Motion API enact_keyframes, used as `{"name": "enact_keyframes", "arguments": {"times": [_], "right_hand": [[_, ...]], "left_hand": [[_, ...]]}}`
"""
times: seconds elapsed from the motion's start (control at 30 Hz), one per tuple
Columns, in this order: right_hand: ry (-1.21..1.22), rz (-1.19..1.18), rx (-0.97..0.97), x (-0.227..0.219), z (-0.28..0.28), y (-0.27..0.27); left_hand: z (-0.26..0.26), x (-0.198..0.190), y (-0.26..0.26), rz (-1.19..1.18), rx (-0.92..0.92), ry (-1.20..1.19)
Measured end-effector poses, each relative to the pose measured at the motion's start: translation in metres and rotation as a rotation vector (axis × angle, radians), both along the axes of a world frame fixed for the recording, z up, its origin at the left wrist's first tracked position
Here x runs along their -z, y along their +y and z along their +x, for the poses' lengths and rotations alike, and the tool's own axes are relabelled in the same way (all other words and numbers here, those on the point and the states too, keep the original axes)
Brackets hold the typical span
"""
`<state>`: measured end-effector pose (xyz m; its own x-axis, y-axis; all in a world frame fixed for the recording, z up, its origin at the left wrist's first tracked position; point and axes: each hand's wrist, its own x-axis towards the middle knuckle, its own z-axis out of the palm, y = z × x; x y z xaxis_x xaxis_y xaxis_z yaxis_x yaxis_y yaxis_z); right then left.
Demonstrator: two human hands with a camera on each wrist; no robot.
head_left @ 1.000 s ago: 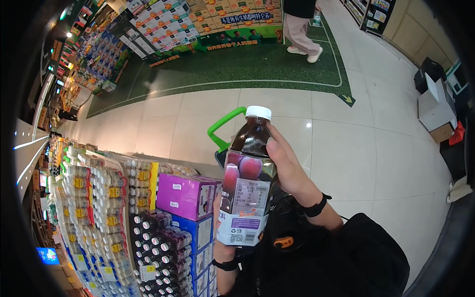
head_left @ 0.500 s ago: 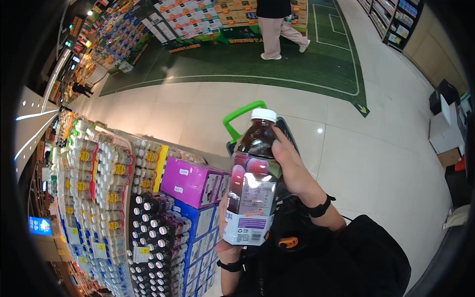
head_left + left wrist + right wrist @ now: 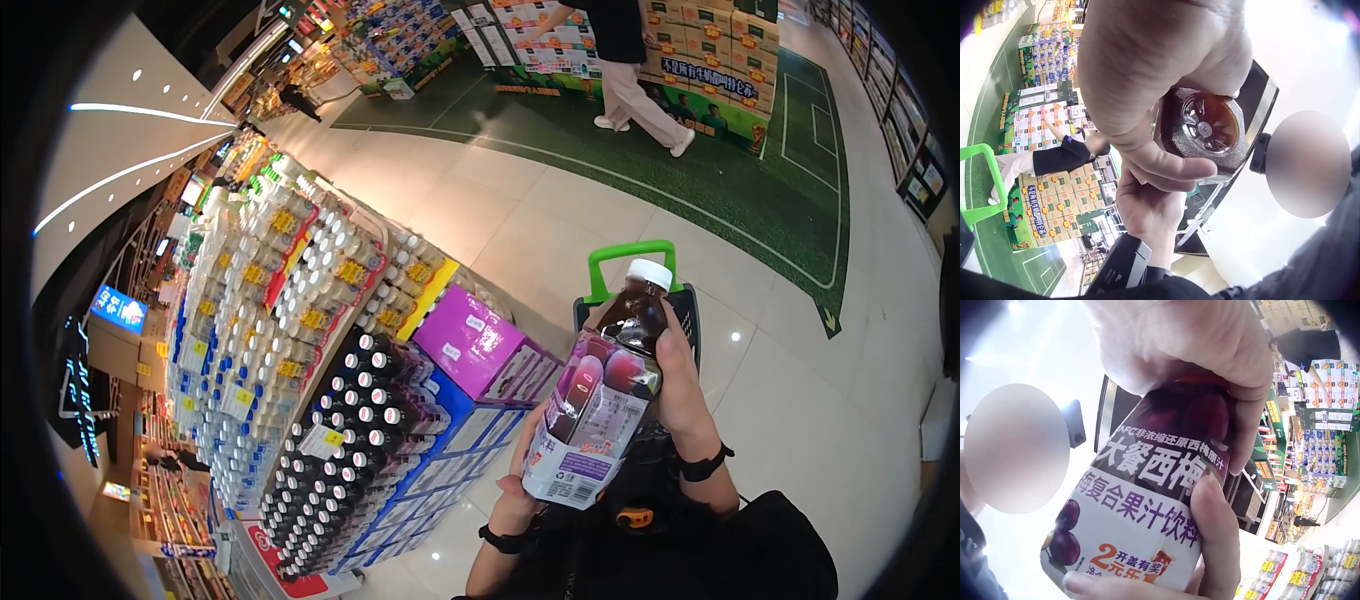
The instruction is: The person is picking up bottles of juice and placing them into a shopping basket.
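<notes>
A large plum juice bottle (image 3: 601, 395) with a white cap (image 3: 650, 272) and dark brown juice is held up in front of the body, tilted with its cap toward the upper right. Near its base, my left hand (image 3: 514, 500) grips the lower side. My right hand (image 3: 683, 392) holds the upper part, thumb along the shoulder. In the left wrist view the ribbed bottle bottom (image 3: 1209, 125) shows beneath the left hand's palm. The right wrist view shows the plum-printed label (image 3: 1141, 500), with left fingers (image 3: 1216, 515) curled across its lower side.
Behind the bottle stands a shopping basket with a green handle (image 3: 630, 248). At left are stacked dark bottles (image 3: 370, 400), a purple carton (image 3: 475, 340) and shelved drinks (image 3: 290, 270). A person (image 3: 630, 75) walks past boxed goods (image 3: 710, 55) on a green mat (image 3: 560, 165).
The head view has turned, so the bottle and both hands appear farther right and the bottle leans more. Both hands keep their hold. The person in the background is at a different spot.
</notes>
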<state>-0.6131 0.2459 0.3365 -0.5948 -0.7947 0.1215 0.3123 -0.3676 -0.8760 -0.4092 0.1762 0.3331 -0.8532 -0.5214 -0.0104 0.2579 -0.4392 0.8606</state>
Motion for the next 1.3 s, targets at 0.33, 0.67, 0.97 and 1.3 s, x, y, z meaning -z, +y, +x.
{"name": "enact_keyframes", "arguments": {"times": [0.33,0.67,0.97,1.3], "right_hand": [[-0.038,-0.056,-0.13,-0.027,0.007,-0.01],[0.145,-0.065,-0.06,-0.024,0.002,-0.002],[-0.075,-0.154,-0.113,-0.028,0.005,0.011],[-0.098,-0.237,-0.1,-0.02,0.011,0.011]], "left_hand": [[-0.001,-0.02,0.008,-0.093,-0.177,-0.128],[-0.003,-0.022,0.017,-0.466,-0.193,-0.151],[-0.01,-0.027,0.018,-0.642,-0.192,-0.171],[0.001,0.023,0.003,-0.029,0.1,-0.096]]}}
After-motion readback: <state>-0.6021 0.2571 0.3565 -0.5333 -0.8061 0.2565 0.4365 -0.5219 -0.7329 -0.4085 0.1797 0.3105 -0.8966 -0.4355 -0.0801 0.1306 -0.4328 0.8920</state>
